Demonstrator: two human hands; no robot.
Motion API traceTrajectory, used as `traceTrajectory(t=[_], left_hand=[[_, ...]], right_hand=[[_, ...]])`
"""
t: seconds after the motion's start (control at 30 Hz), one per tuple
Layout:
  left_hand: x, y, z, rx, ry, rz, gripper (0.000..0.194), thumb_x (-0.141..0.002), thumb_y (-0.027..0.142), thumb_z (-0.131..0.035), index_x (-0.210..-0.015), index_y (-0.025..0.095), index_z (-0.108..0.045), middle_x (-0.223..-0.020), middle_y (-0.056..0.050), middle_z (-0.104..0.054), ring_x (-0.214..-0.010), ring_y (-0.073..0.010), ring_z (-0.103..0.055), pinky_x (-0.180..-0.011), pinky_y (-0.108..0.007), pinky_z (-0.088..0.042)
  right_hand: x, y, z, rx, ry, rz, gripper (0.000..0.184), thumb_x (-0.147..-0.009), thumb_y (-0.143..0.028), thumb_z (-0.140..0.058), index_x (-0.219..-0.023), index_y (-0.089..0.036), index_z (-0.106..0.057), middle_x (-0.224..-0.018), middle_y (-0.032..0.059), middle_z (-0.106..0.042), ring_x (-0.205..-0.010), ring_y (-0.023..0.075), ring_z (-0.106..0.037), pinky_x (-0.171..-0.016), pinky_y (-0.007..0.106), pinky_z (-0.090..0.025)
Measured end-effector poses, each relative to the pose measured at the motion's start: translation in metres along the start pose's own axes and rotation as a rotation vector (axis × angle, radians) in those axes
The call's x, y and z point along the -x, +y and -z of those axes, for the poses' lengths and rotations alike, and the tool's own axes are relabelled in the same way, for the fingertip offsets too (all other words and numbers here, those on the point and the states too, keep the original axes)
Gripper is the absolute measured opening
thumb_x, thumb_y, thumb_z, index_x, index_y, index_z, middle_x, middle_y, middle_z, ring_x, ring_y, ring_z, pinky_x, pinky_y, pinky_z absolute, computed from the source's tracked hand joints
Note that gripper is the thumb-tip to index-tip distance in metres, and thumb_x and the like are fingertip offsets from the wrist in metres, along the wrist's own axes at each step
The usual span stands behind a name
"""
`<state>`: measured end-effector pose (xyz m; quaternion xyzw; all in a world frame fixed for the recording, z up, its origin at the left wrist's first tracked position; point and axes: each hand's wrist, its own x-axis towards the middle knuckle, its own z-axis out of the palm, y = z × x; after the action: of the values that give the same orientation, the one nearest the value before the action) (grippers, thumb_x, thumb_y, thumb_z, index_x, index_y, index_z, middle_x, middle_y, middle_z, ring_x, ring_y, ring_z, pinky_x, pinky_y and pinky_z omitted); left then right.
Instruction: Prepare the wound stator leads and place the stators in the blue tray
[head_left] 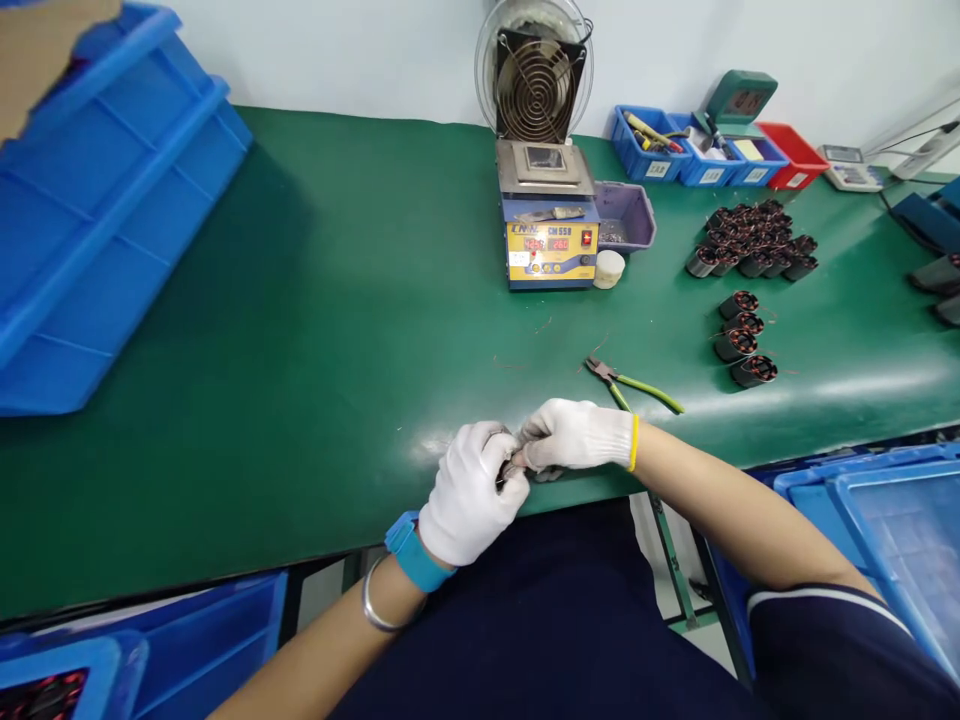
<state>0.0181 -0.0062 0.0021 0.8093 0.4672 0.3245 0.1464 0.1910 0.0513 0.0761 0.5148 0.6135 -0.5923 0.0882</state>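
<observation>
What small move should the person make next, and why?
Probably steady the mostly hidden dark part with the left hand while the right hand works at it: both hands meet there, and the green-handled pliers lie on the table, in neither hand.

Smooth Plastic, Dull Metal, White Knit

The long green tabletop [337,310] looks smooth, glossy along its near edge. The left hand [471,490] and right hand [562,435] wear white knitted cloth gloves [604,437], matt in finish; a round silver bangle [367,598] at near left is polished metal. The large blue ribbed bins [112,230] at left are smooth plastic. Green-handled pliers [613,376] pair dull dark metal with slick, plastic-looking grips. At far right, short dark cylinders [733,347] have shiny, metallic-looking sides.
</observation>
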Motion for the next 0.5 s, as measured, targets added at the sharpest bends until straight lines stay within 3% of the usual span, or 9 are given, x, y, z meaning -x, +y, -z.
traceTrajectory(t=[0.1, 0.2, 0.3, 0.37, 0.5], left_hand=[[0.001, 0.000, 0.003, -0.006, -0.026, 0.018, 0.010, -0.079, 0.018, -0.049, -0.089, 0.020, -0.050, -0.096, -0.011, -0.057, -0.090, -0.0280, -0.054, -0.079, -0.044, -0.048], [0.003, 0.001, 0.011, 0.070, -0.096, 0.046, 0.032, -0.071, 0.018, -0.056, -0.103, 0.017, -0.049, -0.103, -0.012, -0.057, -0.098, -0.0291, -0.055, -0.087, -0.047, -0.048], [0.007, -0.001, 0.018, 0.126, -0.151, 0.067, 0.072, -0.061, 0.017, -0.063, -0.129, 0.012, -0.040, -0.120, -0.017, -0.052, -0.111, -0.0329, -0.052, -0.099, -0.051, -0.044], [0.007, -0.005, 0.019, 0.188, -0.177, 0.075, 0.088, -0.062, 0.019, -0.064, -0.142, 0.013, -0.028, -0.127, -0.018, -0.050, -0.118, -0.0344, -0.050, -0.104, -0.054, -0.040], [0.001, -0.017, 0.018, 0.671, -0.219, 0.223, 0.077, -0.076, 0.037, -0.064, -0.142, 0.018, -0.030, -0.131, -0.016, -0.051, -0.121, -0.0313, -0.052, -0.108, -0.053, -0.038]], right_hand=[[-0.013, 0.012, -0.007, -0.360, -0.114, 0.020, 0.034, -0.068, -0.047, -0.075, -0.077, -0.015, -0.067, -0.065, 0.0014, -0.069, -0.057, 0.0116, -0.065, -0.060, 0.023, -0.056], [-0.014, 0.017, -0.013, -0.458, -0.107, 0.038, 0.031, -0.069, -0.042, -0.074, -0.071, -0.013, -0.064, -0.057, -0.0002, -0.064, -0.050, 0.0093, -0.061, -0.054, 0.020, -0.053], [-0.010, 0.016, -0.020, -0.414, -0.026, 0.083, 0.023, -0.077, -0.035, -0.065, -0.071, -0.013, -0.063, -0.058, 0.0009, -0.064, -0.050, 0.0096, -0.059, -0.051, 0.020, -0.051], [-0.006, 0.016, -0.026, -0.373, 0.062, 0.114, 0.018, -0.080, -0.029, -0.057, -0.071, -0.014, -0.063, -0.061, 0.0014, -0.064, -0.052, 0.0103, -0.059, -0.052, 0.022, -0.051], [0.005, 0.017, -0.037, -0.270, 0.277, 0.172, 0.017, -0.082, -0.025, -0.049, -0.070, -0.019, -0.060, -0.063, 0.0010, -0.061, -0.057, 0.0115, -0.056, -0.054, 0.022, -0.044]])
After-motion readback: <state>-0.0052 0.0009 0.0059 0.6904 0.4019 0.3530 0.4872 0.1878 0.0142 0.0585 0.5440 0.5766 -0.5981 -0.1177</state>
